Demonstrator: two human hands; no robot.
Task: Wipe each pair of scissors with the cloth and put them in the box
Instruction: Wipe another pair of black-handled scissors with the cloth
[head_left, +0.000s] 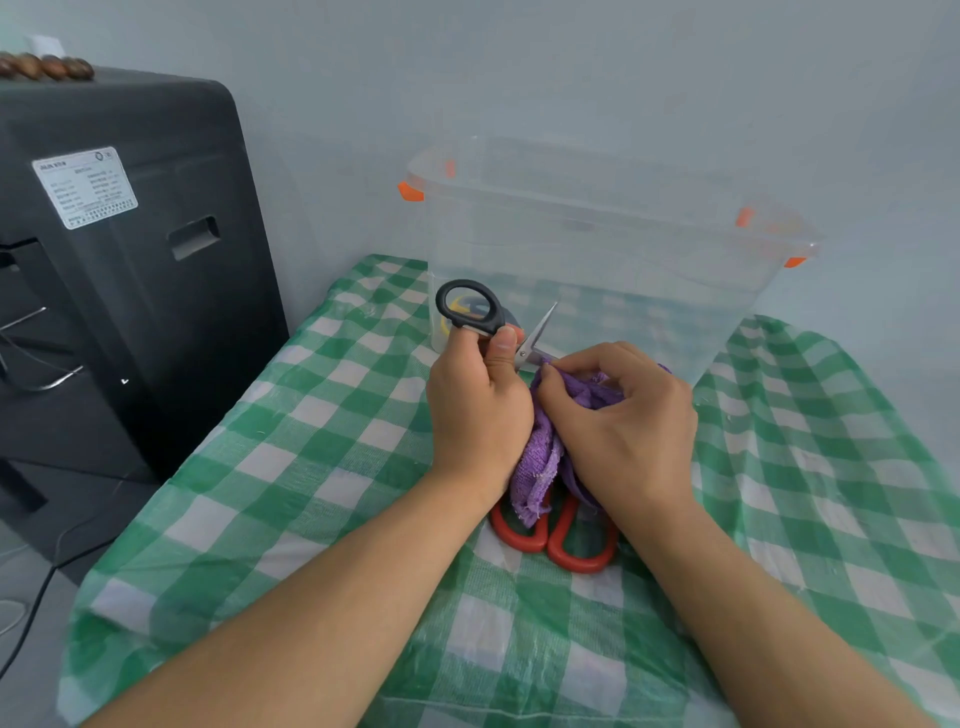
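Head view: we see a green-checked cloth-covered tabletop (291, 467); our left hand (475, 410) grips black-handled scissors (470, 307), our right hand (623, 415) grips a purple cloth (540, 457) half-hiding red-handled scissors (576, 551) beneath.

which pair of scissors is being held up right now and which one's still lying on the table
The black-handled scissors are held up by the left hand, blades open at the purple cloth in the right hand. The red-handled scissors lie on the checked tablecloth.

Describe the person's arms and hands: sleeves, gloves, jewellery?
Both forearms are bare to the frame's bottom edge; no sleeves show. The left hand and right hand are ungloved, with no rings, watch or bands visible. Fingernails look short and unpainted.
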